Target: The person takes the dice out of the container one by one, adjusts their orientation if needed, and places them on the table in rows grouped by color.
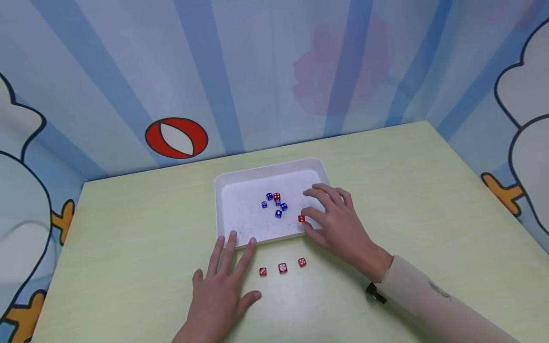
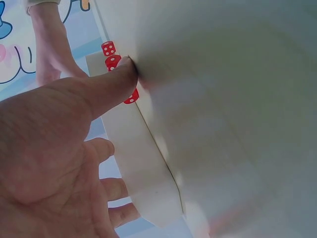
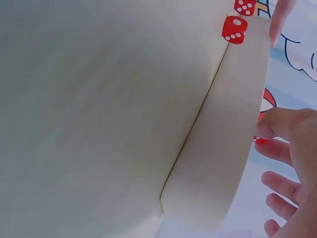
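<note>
My right hand [image 1: 339, 226] pinches a red die [image 1: 301, 218] between thumb and index finger, over the right front part of a white tray [image 1: 227, 179]. In the right wrist view, that die [image 3: 259, 140] shows only partly between the fingertips. Spread with straight fingers, my left hand [image 1: 220, 288] has its fingertips at the tray's near left edge. Three red dice, a left one [image 1: 263, 271], a middle one [image 1: 282, 268] and a right one [image 1: 302, 262], lie in a row before the tray. Inside it, another red die [image 1: 276, 196] sits among several blue dice [image 1: 279, 214].
The tray stands on a pale yellow-green table [image 1: 141, 238]. Behind it rises a blue striped backdrop [image 1: 266, 71] with a printed red and white ball [image 1: 176, 137]. Printed side panels [image 1: 527, 81] flank the table.
</note>
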Motion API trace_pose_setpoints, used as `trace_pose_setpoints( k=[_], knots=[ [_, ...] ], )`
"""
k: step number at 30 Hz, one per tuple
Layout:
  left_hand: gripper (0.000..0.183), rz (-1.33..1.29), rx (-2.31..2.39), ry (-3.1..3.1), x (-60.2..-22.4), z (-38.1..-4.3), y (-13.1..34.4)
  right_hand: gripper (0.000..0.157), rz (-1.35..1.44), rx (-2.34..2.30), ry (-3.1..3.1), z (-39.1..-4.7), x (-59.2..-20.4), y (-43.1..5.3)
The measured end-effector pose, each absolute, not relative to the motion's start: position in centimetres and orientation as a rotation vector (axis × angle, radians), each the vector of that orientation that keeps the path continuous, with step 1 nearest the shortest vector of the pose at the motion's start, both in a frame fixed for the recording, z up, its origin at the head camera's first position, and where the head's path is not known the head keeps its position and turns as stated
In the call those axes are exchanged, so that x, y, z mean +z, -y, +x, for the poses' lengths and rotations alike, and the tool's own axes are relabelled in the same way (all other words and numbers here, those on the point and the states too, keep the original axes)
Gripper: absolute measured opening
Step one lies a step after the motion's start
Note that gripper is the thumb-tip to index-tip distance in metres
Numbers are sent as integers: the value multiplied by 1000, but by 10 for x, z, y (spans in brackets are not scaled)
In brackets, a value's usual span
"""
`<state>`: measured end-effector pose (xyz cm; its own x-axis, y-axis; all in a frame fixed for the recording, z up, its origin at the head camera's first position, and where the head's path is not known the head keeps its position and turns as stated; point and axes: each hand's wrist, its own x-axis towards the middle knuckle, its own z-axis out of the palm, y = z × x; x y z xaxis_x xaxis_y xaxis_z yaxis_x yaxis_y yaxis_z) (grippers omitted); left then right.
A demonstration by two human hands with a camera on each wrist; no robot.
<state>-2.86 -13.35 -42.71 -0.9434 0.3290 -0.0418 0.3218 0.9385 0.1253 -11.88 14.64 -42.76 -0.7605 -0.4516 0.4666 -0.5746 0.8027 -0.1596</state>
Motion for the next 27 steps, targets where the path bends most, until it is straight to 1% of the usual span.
trace_pose_setpoints(
  k=[6, 13, 15, 20, 27],
  knots=[
    [101, 525, 183, -3045, -428, -29, 133, 14, 758, 455, 2530, -106, -431, -161],
    [100, 520, 198, -3041, -427, -27, 133, 11, 751, 548, 2564, -90, -436, -175],
    [100, 521, 200, -3040, -427, -27, 133, 13, 758, 571, 2588, -85, -437, -179],
    [100, 529, 193, -3041, -428, -29, 134, 14, 839, 601, 2617, -75, -441, -187],
    [100, 532, 198, -3040, -428, -28, 135, 11, 919, 570, 2667, -74, -443, -186]
  ],
)
